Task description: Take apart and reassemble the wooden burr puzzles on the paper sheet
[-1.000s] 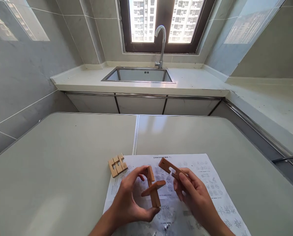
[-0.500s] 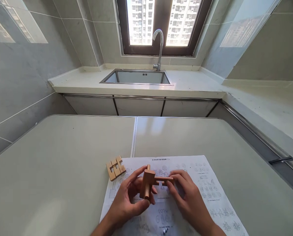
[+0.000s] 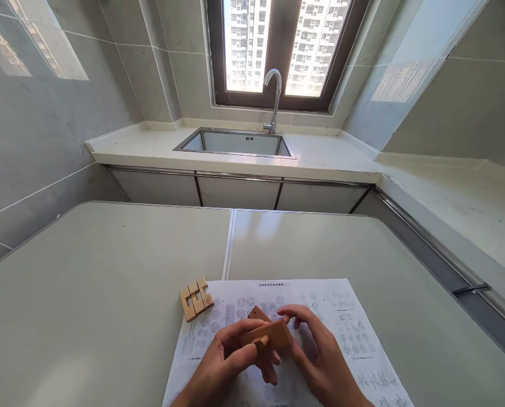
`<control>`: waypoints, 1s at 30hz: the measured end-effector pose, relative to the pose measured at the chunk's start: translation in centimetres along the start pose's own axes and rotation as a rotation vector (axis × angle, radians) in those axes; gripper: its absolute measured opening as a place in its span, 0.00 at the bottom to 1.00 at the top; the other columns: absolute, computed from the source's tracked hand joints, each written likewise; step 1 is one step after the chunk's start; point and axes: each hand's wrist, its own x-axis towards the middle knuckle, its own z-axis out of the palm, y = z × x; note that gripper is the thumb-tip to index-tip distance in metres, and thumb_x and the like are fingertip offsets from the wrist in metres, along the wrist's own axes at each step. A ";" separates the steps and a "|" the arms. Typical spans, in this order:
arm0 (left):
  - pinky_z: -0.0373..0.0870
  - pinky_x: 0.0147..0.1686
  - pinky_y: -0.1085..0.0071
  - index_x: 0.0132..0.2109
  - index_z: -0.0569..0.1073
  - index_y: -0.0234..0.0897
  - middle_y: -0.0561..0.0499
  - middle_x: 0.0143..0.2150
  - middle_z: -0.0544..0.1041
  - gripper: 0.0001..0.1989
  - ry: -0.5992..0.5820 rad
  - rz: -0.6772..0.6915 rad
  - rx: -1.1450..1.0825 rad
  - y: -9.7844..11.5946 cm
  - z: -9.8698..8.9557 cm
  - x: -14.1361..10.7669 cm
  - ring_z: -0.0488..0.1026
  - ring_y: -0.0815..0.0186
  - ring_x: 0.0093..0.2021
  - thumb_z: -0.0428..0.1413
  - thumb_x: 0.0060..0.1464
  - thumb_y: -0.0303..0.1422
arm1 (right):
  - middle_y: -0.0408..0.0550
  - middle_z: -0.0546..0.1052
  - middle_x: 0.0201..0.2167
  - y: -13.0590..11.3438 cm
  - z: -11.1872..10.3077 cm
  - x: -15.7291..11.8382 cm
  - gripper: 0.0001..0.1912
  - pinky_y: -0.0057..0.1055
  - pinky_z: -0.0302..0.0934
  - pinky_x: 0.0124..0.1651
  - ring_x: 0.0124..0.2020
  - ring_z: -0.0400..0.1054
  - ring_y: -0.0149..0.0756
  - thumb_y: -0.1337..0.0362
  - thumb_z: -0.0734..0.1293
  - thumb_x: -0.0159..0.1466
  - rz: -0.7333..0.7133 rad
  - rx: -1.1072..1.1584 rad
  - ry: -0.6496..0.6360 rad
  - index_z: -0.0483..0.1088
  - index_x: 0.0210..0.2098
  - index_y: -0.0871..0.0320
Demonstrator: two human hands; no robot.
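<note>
A reddish-brown wooden puzzle [image 3: 273, 334] of interlocking bars and a rod is held low over the printed sheet. My left hand [image 3: 222, 359] closes around its left side, thumb against a round-ended rod [image 3: 261, 342]. At the right end, the thumb and fingers of my right hand [image 3: 322, 359] grip the puzzle near its corner. One dark block end [image 3: 257, 314] sticks up behind the left fingers; the grip hides other parts. Several pale notched wooden pieces [image 3: 196, 299] lie side by side at the sheet's upper left corner.
The white printed sheet [image 3: 341, 299], covered with small line diagrams, lies on a pale table [image 3: 108, 282] with a centre seam. Beyond stand a counter with a sink [image 3: 235, 152], a tap [image 3: 273, 102] and a window. Another counter [image 3: 460, 186] runs along the right.
The wooden puzzle has been turned in my hands, its long bar now slanting toward the right hand. My view has shifted slightly, so the table and sheet sit lower in the picture.
</note>
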 end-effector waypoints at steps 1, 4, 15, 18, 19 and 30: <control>0.75 0.43 0.63 0.55 0.80 0.35 0.43 0.38 0.84 0.23 -0.017 -0.008 -0.005 -0.1 -0.1 0.0 0.82 0.61 0.33 0.65 0.61 0.47 | 0.54 0.79 0.51 -0.1 0.0 0.0 0.14 0.38 0.70 0.53 0.49 0.75 0.45 0.57 0.65 0.74 -0.010 0.034 -0.036 0.70 0.58 0.51; 0.76 0.40 0.64 0.55 0.80 0.34 0.41 0.39 0.85 0.22 -0.082 -0.027 -0.020 -0.6 -0.2 -0.1 0.83 0.59 0.34 0.65 0.62 0.46 | 0.52 0.81 0.47 0.0 0.3 -0.3 0.14 0.36 0.70 0.49 0.44 0.76 0.43 0.54 0.65 0.75 -0.017 0.137 -0.097 0.72 0.56 0.50; 0.74 0.28 0.73 0.53 0.79 0.33 0.42 0.34 0.84 0.22 -0.100 -0.076 -0.162 -1.5 -0.8 -0.1 0.80 0.65 0.25 0.66 0.62 0.47 | 0.45 0.80 0.33 1.2 1.3 -0.8 0.12 0.28 0.68 0.38 0.33 0.74 0.36 0.57 0.61 0.77 -0.089 0.153 -0.067 0.75 0.45 0.50; 0.73 0.24 0.74 0.51 0.79 0.33 0.44 0.31 0.83 0.21 -0.100 -0.078 -0.242 -1.9 -1.1 -0.1 0.78 0.67 0.21 0.66 0.61 0.47 | 0.45 0.80 0.32 0.9 1.0 -0.7 0.13 0.28 0.69 0.38 0.32 0.74 0.36 0.55 0.62 0.77 -0.055 0.140 -0.091 0.77 0.44 0.50; 0.72 0.23 0.75 0.51 0.79 0.34 0.45 0.31 0.83 0.21 -0.100 -0.081 -0.257 -2.1 -1.2 -0.1 0.77 0.67 0.21 0.66 0.61 0.46 | 0.45 0.81 0.32 0.7 1.0 -0.7 0.13 0.28 0.69 0.39 0.32 0.75 0.36 0.54 0.62 0.77 -0.042 0.138 -0.100 0.77 0.44 0.51; 0.69 0.21 0.78 0.50 0.79 0.34 0.47 0.27 0.82 0.15 -0.108 -0.027 -0.269 -2.5 -1.7 -0.2 0.75 0.70 0.18 0.63 0.66 0.42 | 0.47 0.81 0.32 0.9 0.9 -0.8 0.11 0.28 0.71 0.37 0.31 0.75 0.36 0.55 0.65 0.76 -0.062 0.080 -0.072 0.77 0.43 0.52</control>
